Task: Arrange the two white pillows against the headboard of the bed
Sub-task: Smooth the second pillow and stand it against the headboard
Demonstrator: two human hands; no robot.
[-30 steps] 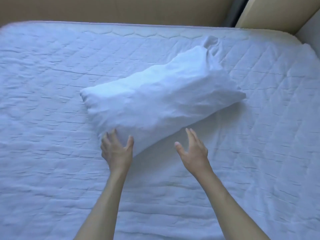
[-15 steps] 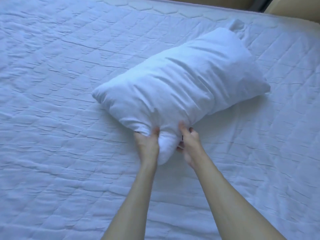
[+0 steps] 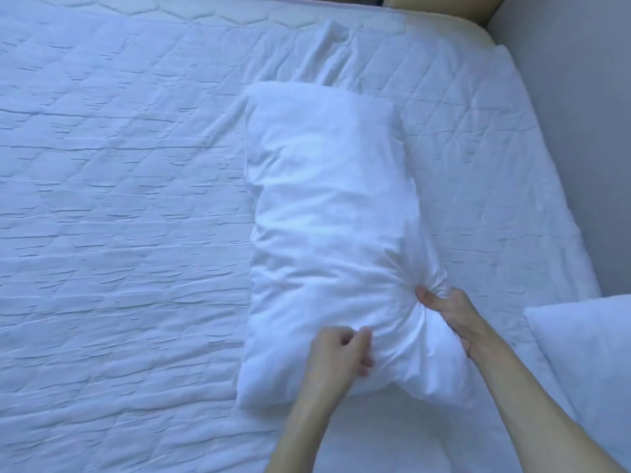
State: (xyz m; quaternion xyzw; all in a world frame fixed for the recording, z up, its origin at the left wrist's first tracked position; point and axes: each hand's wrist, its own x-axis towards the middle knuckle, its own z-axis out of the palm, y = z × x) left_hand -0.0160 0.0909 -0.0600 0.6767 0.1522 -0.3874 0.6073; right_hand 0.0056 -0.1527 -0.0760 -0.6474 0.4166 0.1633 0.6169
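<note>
Plump white fabric pillow (image 3: 327, 227) lies lengthwise on quilted white mattress (image 3: 119, 233). Left hand (image 3: 338, 353) & right hand (image 3: 450, 315) pinch bunched fabric at its near end (fingers curled tight). Second white pillow (image 3: 587, 343) rests at right edge.

A single head-worn view looks steeply down from close above the bed (image 3: 119, 233), facing its far edge (only one camera, so no second view overlaps it).
</note>
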